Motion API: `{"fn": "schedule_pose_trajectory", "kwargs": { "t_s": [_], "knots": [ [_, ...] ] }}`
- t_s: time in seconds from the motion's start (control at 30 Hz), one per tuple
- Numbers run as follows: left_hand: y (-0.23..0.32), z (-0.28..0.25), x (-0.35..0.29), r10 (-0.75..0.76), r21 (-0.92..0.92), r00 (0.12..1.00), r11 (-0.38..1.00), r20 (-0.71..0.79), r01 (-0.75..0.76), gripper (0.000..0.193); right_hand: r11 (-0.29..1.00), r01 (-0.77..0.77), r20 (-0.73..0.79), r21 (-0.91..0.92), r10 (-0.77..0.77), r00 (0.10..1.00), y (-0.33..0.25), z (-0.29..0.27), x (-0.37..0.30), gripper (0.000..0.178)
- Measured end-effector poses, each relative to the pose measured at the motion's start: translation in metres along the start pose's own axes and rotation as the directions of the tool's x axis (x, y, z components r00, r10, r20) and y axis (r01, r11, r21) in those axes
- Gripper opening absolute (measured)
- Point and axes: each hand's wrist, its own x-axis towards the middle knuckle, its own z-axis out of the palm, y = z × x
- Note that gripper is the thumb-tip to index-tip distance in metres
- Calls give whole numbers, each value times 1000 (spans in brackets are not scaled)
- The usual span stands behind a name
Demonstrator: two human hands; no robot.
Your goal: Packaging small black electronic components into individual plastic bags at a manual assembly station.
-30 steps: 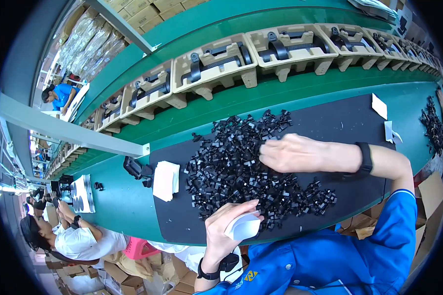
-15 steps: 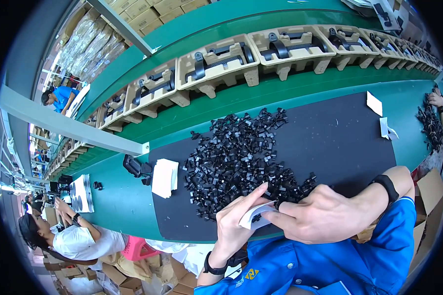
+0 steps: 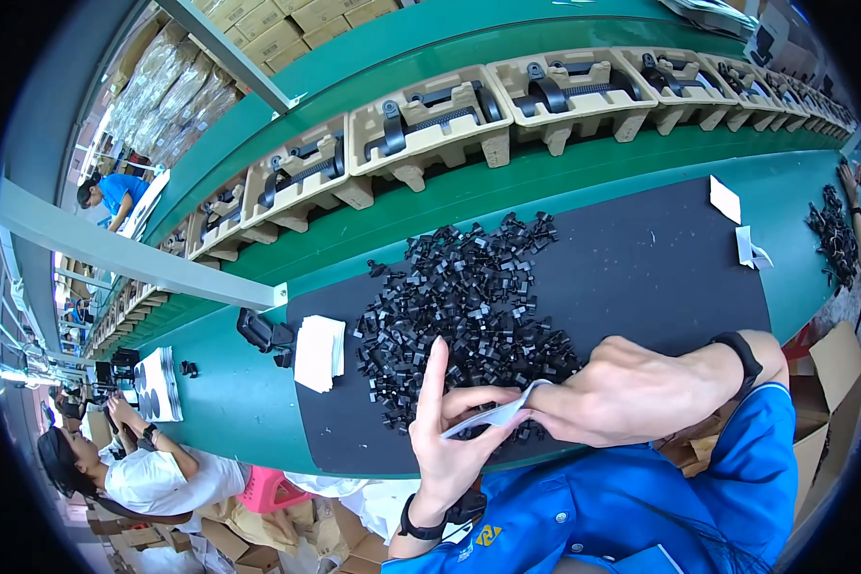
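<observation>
A thin piece of folded white paper (image 3: 496,415) is pinched in my left hand (image 3: 443,448), whose index finger points upward, off the sheet. My right hand (image 3: 631,394) is curled at the paper's right end, its fingertips against it and partly hidden. Whether a small part is also between those fingertips, I cannot make out. Just beyond both hands lies a large heap of small black plastic parts (image 3: 459,311) on a dark grey mat (image 3: 660,258). Left of the heap sits a stack of white papers (image 3: 318,352).
Brown pulp trays (image 3: 430,143) with black assemblies line the green bench beyond the mat. A grey metal post (image 3: 143,239) crosses at left, near a black plastic piece (image 3: 263,332). Loose white papers (image 3: 725,199) lie far right. A co-worker in white (image 3: 177,474) sits left.
My left index finger has lifted upright away from the paper. The paper has turned to lie more slanted, and my right hand has shifted slightly, its fingertips now at the paper's end.
</observation>
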Motion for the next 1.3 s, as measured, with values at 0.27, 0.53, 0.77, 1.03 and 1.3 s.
{"fn": "schedule_pose_trajectory", "kwargs": {
  "t_s": [0.27, 0.53, 0.77, 1.03, 1.3],
  "knots": [
    [8, 10, 1, -46, -247, 996, 967, 81, 64, 83, 905, 160, -549, 395, 93, 831, 33, 41, -19, 40],
    [-1, 31, 11, -310, -583, 936, 734, 167, 347, 63, 823, 103, -526, -558, -447, 723, 56, 44, -36, 34],
    [-1, 34, 22, -324, -503, 920, 771, 219, 391, 47, 806, 44, -465, -591, -384, 798, 50, 29, -44, 38],
    [4, 34, 24, -346, -302, 930, 880, 119, 366, 42, 890, -1, -390, 456, 201, 899, 58, 17, -38, 19],
    [-5, 49, 31, -152, -28, 988, 988, 18, 153, 34, 957, 123, -548, 263, 44, 836, 75, 23, -43, 14]
  ]
}}
